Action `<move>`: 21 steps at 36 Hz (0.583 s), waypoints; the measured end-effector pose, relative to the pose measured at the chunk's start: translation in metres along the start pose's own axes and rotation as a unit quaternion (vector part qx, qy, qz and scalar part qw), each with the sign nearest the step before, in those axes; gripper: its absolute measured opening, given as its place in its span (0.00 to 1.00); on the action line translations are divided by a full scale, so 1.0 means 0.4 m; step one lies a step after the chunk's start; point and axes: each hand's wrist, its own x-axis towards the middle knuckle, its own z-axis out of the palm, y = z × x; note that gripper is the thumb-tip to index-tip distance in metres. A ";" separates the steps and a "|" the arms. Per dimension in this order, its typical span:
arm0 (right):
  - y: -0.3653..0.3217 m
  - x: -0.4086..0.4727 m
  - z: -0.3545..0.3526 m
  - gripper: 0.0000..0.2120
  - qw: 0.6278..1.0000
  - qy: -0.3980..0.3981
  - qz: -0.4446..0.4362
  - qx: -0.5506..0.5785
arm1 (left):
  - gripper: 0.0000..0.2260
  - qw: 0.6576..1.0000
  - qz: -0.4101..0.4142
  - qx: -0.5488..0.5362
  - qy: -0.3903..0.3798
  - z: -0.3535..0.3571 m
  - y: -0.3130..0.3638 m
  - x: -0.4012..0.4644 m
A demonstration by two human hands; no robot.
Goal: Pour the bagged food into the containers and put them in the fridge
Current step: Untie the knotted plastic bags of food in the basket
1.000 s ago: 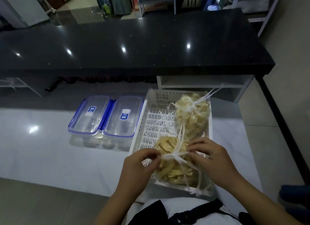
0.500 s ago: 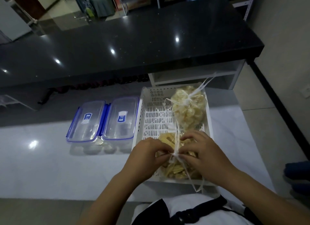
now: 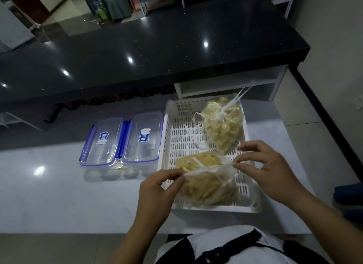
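Observation:
Two clear bags of yellow food lie in a white slotted tray (image 3: 181,139). The near bag (image 3: 202,183) has its mouth stretched wide between my hands. My left hand (image 3: 160,187) pinches its left edge and my right hand (image 3: 269,165) pinches its right edge. The far bag (image 3: 222,126) is tied shut with white handles. Left of the tray stand two clear containers with blue-rimmed lids, one on the left (image 3: 102,141) and one on the right (image 3: 142,138), both closed.
Everything rests on a white marble counter (image 3: 59,195). A raised black glossy countertop (image 3: 157,47) runs behind it. A white shelf unit (image 3: 225,86) sits under the black top, behind the tray. The counter's near edge is just before my body.
The knot on the near bag has come undone. My hands moved apart, pulling the bag's mouth open sideways. The camera view shifted slightly.

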 end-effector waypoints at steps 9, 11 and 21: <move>-0.054 -0.009 0.004 0.15 0.998 -0.060 -0.028 0.008 | 0.18 0.986 0.138 0.080 -0.042 -0.028 0.052 0.001; -0.074 -0.002 0.027 0.13 0.992 -0.083 -0.070 -0.067 | 0.18 0.978 0.158 0.104 -0.084 -0.017 0.072 0.016; -0.148 0.035 0.017 0.03 0.980 -0.053 -0.173 -0.087 | 0.12 0.972 0.208 0.097 -0.049 -0.023 0.145 0.046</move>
